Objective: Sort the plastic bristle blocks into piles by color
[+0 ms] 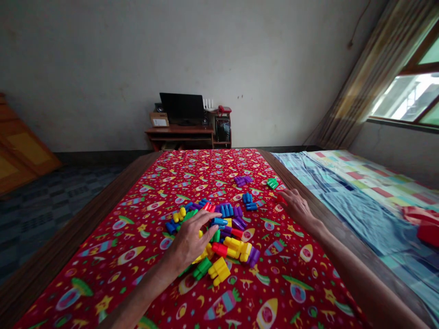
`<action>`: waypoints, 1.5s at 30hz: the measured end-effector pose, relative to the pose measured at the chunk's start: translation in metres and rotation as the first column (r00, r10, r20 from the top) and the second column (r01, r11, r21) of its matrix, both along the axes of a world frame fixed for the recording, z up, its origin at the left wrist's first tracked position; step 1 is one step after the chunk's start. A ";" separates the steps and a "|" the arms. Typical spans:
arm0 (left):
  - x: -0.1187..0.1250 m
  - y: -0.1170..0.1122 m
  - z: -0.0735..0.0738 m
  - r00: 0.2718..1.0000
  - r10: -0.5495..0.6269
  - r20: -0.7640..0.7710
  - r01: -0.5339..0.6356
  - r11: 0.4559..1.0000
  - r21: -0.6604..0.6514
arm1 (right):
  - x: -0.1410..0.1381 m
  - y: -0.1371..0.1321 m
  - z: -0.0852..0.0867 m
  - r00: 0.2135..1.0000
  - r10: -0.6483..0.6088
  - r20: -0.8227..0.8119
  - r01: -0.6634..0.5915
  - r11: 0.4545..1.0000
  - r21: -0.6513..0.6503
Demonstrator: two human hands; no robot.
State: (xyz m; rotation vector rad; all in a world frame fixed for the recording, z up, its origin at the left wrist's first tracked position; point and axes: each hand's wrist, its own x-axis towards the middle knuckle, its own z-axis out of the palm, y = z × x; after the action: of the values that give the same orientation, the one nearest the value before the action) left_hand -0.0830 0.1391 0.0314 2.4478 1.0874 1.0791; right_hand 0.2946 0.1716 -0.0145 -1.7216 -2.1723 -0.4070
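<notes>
Both forearms are cut off by the btm edge, elbows out of view. They lie over a red rocket-print cloth (281, 283) on a wood-edged table (68, 237). Left hand (190, 240) sits on the near-left side of the block pile (226, 224), mid table. Fingers spread, grip open, tips touching a blue block (219, 221). Whatever's under the palm is hidden. Yellow block (219, 270) lies just beside the wrist. Right hand (297, 208) is flat, palm down, nr the table's right edge and apart from the pile, grip open. Small red piece (281, 199) at its fingertips is mostly covered, can't ID it. Strays beyond: blue pair (248, 201), purple block (243, 180), green block (272, 183). Bed (360, 196) is just beside the table on the right; red item (425, 224) on it is cut by the frame edge. At the far wall: dark monitor (181, 107) and a box (159, 119) w/ white label, txt too small to read.
</notes>
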 end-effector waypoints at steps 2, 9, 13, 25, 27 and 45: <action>-0.001 0.000 0.000 1.000 -0.004 0.005 0.004 1.000 -0.002 | 0.004 0.002 0.001 1.000 0.027 0.000 -0.027 1.000 -0.011; 0.002 0.004 -0.011 0.998 0.015 0.067 -0.010 0.997 -0.081 | -0.061 -0.014 0.022 0.878 0.332 -0.345 -0.313 0.943 0.109; 0.005 0.002 -0.019 0.993 0.020 0.115 -0.001 0.986 -0.166 | -0.139 -0.034 0.047 0.676 0.492 -0.549 -0.676 0.711 -0.194; 0.000 0.001 -0.015 1.000 0.017 0.026 -0.018 0.999 0.033 | -0.113 0.022 0.023 0.930 0.138 -0.340 -0.139 0.990 0.021; 0.004 -0.006 -0.017 0.989 -0.045 -0.140 0.055 0.996 0.075 | -0.104 0.026 0.012 0.975 0.024 -0.222 -0.035 0.998 -0.046; 0.003 -0.016 -0.038 0.885 0.082 -0.459 -0.019 0.990 0.142 | -0.123 0.014 0.028 0.922 0.304 -0.241 -0.318 0.948 -0.019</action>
State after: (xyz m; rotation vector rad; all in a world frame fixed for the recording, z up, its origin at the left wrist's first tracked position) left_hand -0.0798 0.1229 -0.0061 2.8920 1.2482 0.5982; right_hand 0.1717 0.1857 0.0134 -1.3373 -2.2443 -0.0537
